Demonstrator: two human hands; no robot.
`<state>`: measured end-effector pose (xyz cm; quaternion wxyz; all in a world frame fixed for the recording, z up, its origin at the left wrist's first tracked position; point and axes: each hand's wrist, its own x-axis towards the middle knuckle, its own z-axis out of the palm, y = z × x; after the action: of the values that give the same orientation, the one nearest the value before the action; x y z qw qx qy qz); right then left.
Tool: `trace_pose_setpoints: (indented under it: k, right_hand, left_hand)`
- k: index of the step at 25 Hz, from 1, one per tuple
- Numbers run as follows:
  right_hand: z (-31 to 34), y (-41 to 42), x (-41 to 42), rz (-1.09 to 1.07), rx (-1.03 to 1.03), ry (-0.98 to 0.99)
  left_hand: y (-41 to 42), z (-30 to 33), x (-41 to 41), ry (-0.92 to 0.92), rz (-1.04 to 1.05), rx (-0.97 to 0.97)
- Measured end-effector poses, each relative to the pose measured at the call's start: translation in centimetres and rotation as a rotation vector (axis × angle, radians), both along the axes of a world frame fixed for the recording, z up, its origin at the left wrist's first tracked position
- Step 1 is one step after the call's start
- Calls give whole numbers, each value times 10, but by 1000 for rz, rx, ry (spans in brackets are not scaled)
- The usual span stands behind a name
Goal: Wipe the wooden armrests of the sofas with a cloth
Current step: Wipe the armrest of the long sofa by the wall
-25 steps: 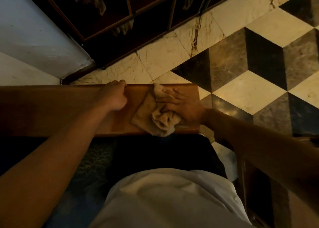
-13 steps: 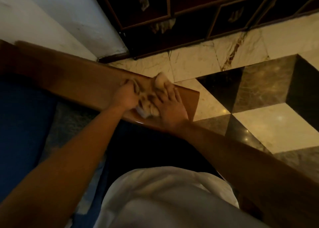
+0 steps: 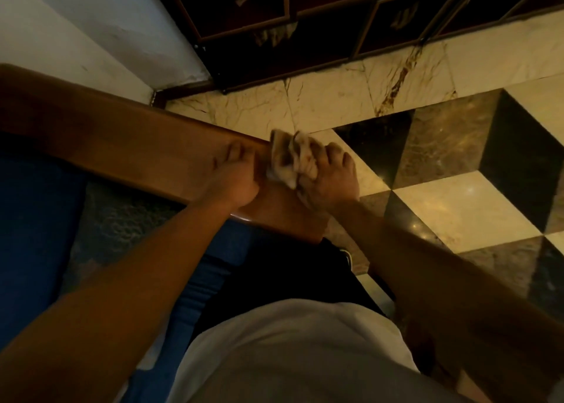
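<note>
Cloth's shifted: a sec ago the crumpled beige cloth (image 3: 287, 158) lies spread mid-top under my flat palm; now it's bunched at the far edge of the long brown wooden armrest (image 3: 122, 140), nr its end. Right grip (image 3: 332, 183) curls round it, motion-blurred. Left grip (image 3: 232, 183) rests on the wood beside it, holding nothing. Top prob. done; edge next.

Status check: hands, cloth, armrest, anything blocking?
Left hand rests on armrest. Right hand holds bunched cloth at armrest's far edge near its end. Nothing seen in the way.
</note>
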<state>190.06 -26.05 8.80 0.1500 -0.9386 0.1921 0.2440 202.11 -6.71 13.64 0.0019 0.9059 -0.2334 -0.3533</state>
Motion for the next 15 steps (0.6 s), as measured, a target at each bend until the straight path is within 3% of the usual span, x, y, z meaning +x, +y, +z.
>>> trace_pose_setpoints:
  k: [1, 4, 8, 11, 15]
  right_hand:
    - [-4, 0, 24, -78, -20, 6]
    - [-10, 6, 66, -23, -85, 17]
    - [-14, 48, 39, -244, -102, -281]
    - [-13, 92, -27, -59, -12, -473]
    - [-14, 77, -98, 243, 17, -460]
  left_hand:
    - [-1, -6, 6, -30, -48, 11]
    - [5, -18, 21, -61, -111, -10]
    - [16, -12, 29, -33, -172, -52]
    - [20, -7, 31, -93, -301, -53]
    - [21, -11, 41, -42, -284, -74]
